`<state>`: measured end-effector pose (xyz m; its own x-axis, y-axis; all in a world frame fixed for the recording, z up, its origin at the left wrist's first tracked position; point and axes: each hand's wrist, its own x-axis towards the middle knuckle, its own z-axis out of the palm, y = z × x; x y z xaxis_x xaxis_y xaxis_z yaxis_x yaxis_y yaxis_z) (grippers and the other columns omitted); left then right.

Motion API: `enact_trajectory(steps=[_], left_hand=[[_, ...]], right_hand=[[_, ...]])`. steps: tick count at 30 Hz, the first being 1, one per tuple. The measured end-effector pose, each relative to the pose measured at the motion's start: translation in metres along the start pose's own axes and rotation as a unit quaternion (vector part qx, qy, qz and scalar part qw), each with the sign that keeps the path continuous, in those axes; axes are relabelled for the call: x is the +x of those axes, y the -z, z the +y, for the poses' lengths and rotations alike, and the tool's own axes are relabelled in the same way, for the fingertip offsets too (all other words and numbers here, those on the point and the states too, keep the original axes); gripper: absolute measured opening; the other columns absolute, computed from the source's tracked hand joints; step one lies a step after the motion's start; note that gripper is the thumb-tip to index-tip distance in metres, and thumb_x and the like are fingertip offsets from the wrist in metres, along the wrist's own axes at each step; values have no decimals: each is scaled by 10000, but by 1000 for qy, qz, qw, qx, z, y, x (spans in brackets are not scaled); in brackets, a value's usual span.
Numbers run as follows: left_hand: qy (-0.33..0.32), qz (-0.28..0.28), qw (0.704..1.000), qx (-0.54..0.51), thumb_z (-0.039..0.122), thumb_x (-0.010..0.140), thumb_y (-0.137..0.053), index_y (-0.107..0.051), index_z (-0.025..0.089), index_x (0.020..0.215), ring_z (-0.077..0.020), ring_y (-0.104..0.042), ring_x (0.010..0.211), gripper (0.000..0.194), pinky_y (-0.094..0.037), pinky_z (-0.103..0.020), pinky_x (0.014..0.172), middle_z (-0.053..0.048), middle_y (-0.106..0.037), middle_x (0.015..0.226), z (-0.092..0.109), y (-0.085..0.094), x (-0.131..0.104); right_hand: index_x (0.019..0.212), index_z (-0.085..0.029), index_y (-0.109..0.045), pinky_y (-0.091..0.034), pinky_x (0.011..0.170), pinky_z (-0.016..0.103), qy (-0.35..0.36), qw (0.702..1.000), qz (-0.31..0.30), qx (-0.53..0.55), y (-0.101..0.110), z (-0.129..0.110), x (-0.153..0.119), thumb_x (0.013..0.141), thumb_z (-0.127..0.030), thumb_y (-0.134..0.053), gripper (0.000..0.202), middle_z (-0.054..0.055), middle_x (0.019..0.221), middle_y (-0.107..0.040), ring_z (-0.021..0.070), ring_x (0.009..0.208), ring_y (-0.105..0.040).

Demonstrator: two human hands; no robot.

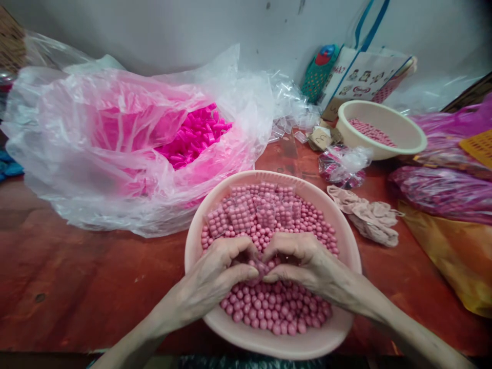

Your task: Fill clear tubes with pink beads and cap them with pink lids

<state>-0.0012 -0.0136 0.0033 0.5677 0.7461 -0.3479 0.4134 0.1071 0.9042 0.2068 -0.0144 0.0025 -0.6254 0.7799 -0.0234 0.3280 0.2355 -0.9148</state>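
Near side of pink basin: loose pink beads. Over basin's middle, left hand and right hand, fingertips nearly together, pinch one small clear pack. Likely closing it; calls for even pressure. Bead-filled packs toward far rim.

Beads are dusty pink, basin pale pink, plastic pieces hot magenta, tabletop red-brown, bowl cream. Tote bag white, cartoon-printed, straps blue. Cloth beige-pink.
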Motion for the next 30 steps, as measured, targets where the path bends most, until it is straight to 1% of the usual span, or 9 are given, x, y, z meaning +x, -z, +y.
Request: enact_trajectory(steps=[4, 6, 9, 13, 18, 22, 24, 27, 30], left_hand=[[28, -38, 990, -130, 123, 806, -542, -605, 154, 888, -141, -591, 776, 108, -448, -235, 729, 16, -612, 783, 4, 3, 3], [36, -42, 987, -152, 100, 785, -550, -612, 149, 881, -139, -594, 774, 124, -453, -233, 725, 16, -612, 779, 5, 4, 3], [59, -49, 979, -190, 101, 764, -576, -611, 148, 880, -142, -608, 765, 130, -467, -249, 726, 12, -622, 779, 5, 6, 3], [92, -102, 942, -308, 131, 755, -606, -575, 142, 892, -167, -650, 753, 140, -500, -324, 761, -14, -659, 776, 4, 8, 3], [84, -102, 931, -340, 88, 705, -651, -600, 133, 861, -127, -618, 708, 171, -497, -249, 690, 6, -626, 743, 0, 9, 3], [71, -102, 931, -343, 91, 733, -627, -584, 130, 865, -144, -628, 739, 144, -517, -311, 755, -6, -623, 784, 1, 8, 2], [57, -75, 936, -340, 97, 762, -605, -568, 144, 962, -143, -637, 734, 210, -525, -331, 766, 0, -618, 805, 2, 6, 1], [27, 12, 957, -288, 110, 795, -577, -525, 193, 1155, -142, -642, 756, 373, -534, -316, 757, 4, -613, 863, 1, 2, 1], [-21, 127, 979, -159, 151, 808, -575, -588, 204, 1092, -147, -629, 768, 289, -533, -292, 726, -7, -618, 908, -4, -2, 3]], right_hand=[[971, -202, -676, -453, 774, 243, -27, 999, -8, 32, 7, -7, 0, 877, -260, -590, 140, 7, 884, -677, 136, 844, -620], [1032, -221, -675, -469, 789, 251, -46, 998, -16, 48, 11, -10, -2, 884, -258, -579, 180, 11, 915, -695, 143, 859, -633], [1068, -233, -672, -498, 733, 234, -71, 994, -24, 84, 15, -11, -2, 889, -285, -568, 213, 6, 874, -712, 136, 790, -654], [975, -189, -691, -482, 631, 192, -85, 987, -33, 134, 15, -12, 2, 900, -246, -548, 171, -10, 741, -685, 104, 649, -633], [861, -178, -697, -434, 632, 194, -32, 999, -12, 25, 8, -17, 8, 891, -237, -566, 147, -21, 725, -659, 99, 659, -592], [884, -200, -695, -433, 693, 214, 7, 999, 7, -51, 4, -20, 10, 905, -256, -546, 160, -3, 826, -690, 124, 762, -620], [891, -192, -683, -440, 677, 209, 4, 997, 47, -58, 8, -18, 10, 891, -230, -569, 120, -8, 801, -680, 117, 731, -615], [921, -174, -658, -460, 699, 241, -27, 984, 121, -127, 17, -6, 5, 867, -194, -592, 87, 14, 818, -659, 140, 752, -608], [957, -190, -648, -465, 789, 320, -52, 961, 133, -236, 25, 10, -5, 858, -210, -595, 114, 62, 945, -644, 198, 870, -604]])
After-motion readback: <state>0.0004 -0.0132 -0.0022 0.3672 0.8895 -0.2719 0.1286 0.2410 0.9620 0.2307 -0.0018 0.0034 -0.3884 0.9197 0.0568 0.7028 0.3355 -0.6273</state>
